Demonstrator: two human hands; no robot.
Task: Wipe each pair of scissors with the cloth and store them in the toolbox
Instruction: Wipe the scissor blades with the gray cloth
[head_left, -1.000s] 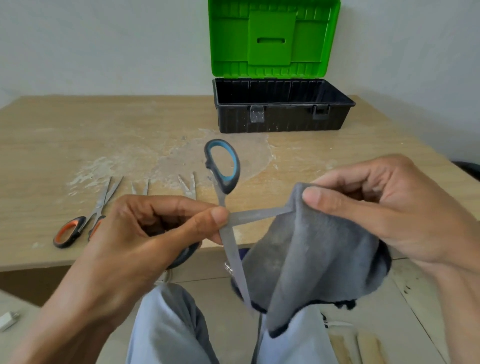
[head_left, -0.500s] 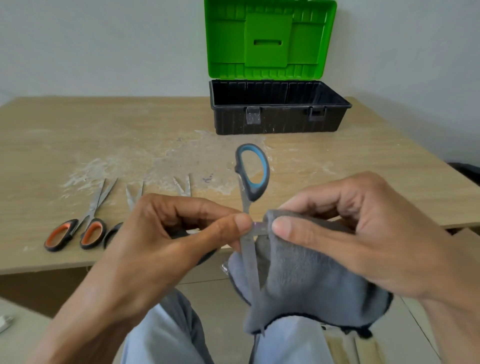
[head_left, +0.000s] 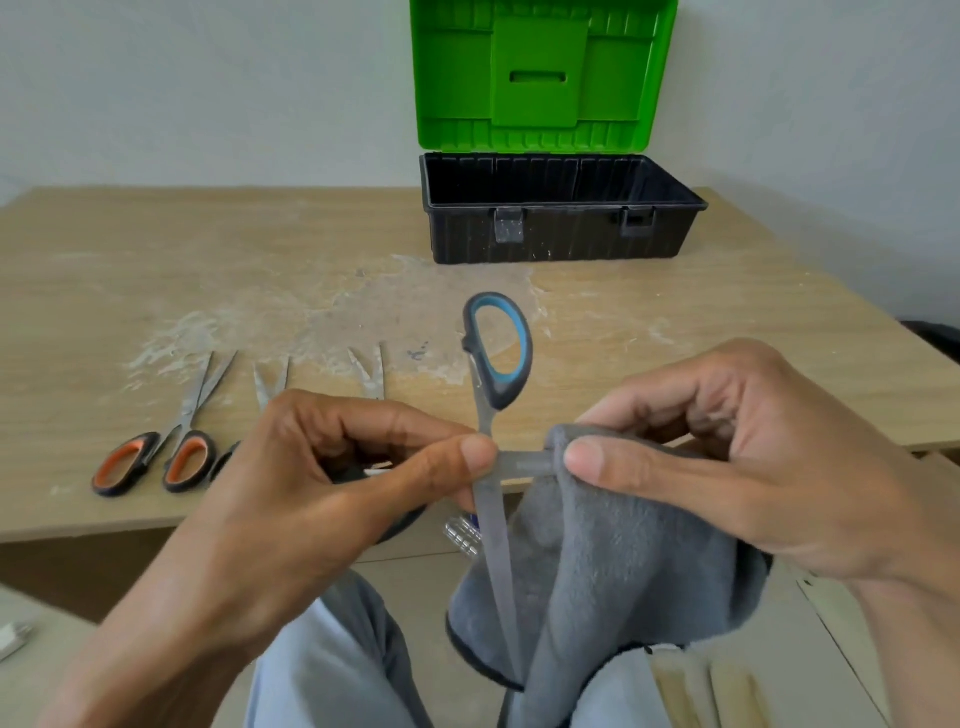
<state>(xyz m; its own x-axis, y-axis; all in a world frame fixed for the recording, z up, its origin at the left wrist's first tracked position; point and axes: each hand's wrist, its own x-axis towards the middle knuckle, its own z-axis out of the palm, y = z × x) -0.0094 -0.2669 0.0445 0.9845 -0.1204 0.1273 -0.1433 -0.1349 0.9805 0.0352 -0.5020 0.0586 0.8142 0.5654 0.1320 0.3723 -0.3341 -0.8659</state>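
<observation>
Orange-handled scissors (head_left: 156, 452) lie on the wooden table (head_left: 753, 322), far to the left of the toolbox (head_left: 561, 228) and nearer the person, with their blades slightly parted and pointing away. Just right of them, still left of the toolbox, the blades of a second pair (head_left: 271, 382) and a third pair (head_left: 371, 371) stick out from behind the left hand; most of their handles are hidden. A whitish dusty patch (head_left: 311, 317) spreads over the table in front of the toolbox and to its left.

The left hand (head_left: 311, 499), in front of the toolbox and held off the table's near edge, grips the blue-handled scissors (head_left: 498, 353), with the thumb and curled fingers pinching them at the pivot. These scissors are spread wide: one blue-lined handle loop stands up toward the toolbox, one blade hangs straight down, and the other blade points right into the grey cloth (head_left: 608, 561).

The right hand (head_left: 727, 467), in front of the toolbox's right end, pinches the cloth around that sideways blade between thumb and fingers, and the rest of the cloth hangs below. The black toolbox stands at the table's far edge with its green lid (head_left: 540, 73) upright.
</observation>
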